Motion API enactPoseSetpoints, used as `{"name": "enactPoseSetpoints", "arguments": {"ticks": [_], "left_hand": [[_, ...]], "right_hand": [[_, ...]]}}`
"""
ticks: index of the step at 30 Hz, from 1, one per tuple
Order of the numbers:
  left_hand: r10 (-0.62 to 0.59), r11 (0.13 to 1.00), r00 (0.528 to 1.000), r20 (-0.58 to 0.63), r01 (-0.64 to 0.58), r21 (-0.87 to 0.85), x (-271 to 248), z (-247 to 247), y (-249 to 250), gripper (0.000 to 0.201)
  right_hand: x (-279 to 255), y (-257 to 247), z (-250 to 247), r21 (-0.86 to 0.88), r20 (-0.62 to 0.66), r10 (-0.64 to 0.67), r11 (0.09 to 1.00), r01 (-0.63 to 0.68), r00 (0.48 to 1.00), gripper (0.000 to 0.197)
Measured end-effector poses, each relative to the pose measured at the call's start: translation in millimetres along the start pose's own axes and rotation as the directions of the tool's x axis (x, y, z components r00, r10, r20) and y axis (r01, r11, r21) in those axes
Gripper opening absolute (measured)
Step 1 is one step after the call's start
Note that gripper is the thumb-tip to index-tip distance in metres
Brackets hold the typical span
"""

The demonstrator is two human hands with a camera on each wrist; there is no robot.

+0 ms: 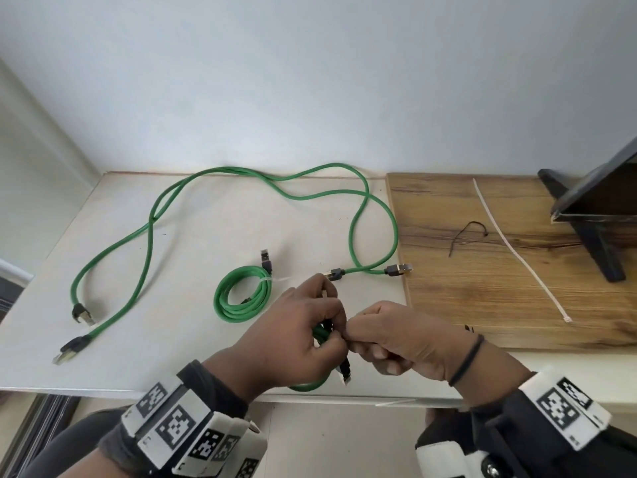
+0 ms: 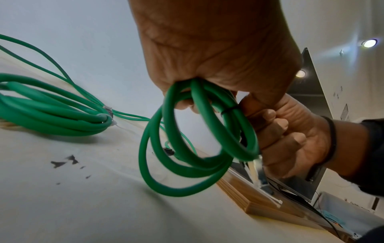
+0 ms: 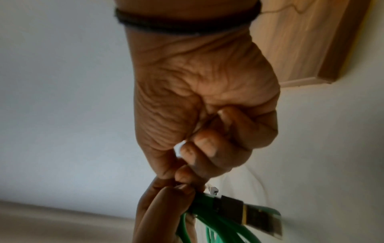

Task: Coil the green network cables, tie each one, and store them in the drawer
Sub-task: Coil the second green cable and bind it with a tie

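Note:
My left hand (image 1: 327,334) grips a small coil of green cable (image 1: 310,386) above the table's front edge; one of its plugs (image 1: 345,372) hangs below. In the left wrist view a thin black tie (image 2: 228,109) wraps this coil (image 2: 187,164). My right hand (image 1: 360,339) is curled tight against the coil and pinches the tie; its tail is hidden in the fist. The right wrist view shows the fist (image 3: 197,156) beside the coil's plug (image 3: 255,213). A second coil (image 1: 241,294), bound with a white tie, lies on the table. Two loose green cables (image 1: 151,215) sprawl behind it.
A wooden board (image 1: 517,305) at the right carries a long white zip tie (image 1: 517,250) and a black tie (image 1: 465,236). A dark screen on a black stand (image 1: 593,215) stands at the far right. A white wall (image 1: 310,81) closes the back.

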State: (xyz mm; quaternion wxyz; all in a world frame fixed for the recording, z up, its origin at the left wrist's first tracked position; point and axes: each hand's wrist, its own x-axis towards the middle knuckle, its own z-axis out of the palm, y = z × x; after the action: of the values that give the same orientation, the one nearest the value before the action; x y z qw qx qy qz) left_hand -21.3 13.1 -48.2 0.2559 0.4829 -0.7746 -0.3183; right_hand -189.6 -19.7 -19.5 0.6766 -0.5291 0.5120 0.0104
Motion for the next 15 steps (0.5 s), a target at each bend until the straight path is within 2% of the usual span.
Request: {"name": "enactPoseSetpoints", "arguments": {"ticks": [5, 8, 15], "left_hand": [[-0.002, 0.998, 1.000, -0.005, 0.002, 0.066, 0, 2, 2, 0.005], [-0.040, 0.993, 0.998, -0.044, 0.044, 0.106, 2, 5, 3, 0.009], [-0.163, 0.987, 0.972, -0.169, 0.159, -0.034, 7, 4, 6, 0.008]], "right_hand": [[2, -1, 3, 0.098, -0.060, 0.049, 0.994, -0.043, 0.997, 0.033], [2, -3, 5, 0.147, -0.112, 0.061, 0.988, -0.044, 0.992, 0.036], [2, -8, 15, 0.287, -0.258, -0.012, 0.954, 0.089, 0.966, 0.032]]}}
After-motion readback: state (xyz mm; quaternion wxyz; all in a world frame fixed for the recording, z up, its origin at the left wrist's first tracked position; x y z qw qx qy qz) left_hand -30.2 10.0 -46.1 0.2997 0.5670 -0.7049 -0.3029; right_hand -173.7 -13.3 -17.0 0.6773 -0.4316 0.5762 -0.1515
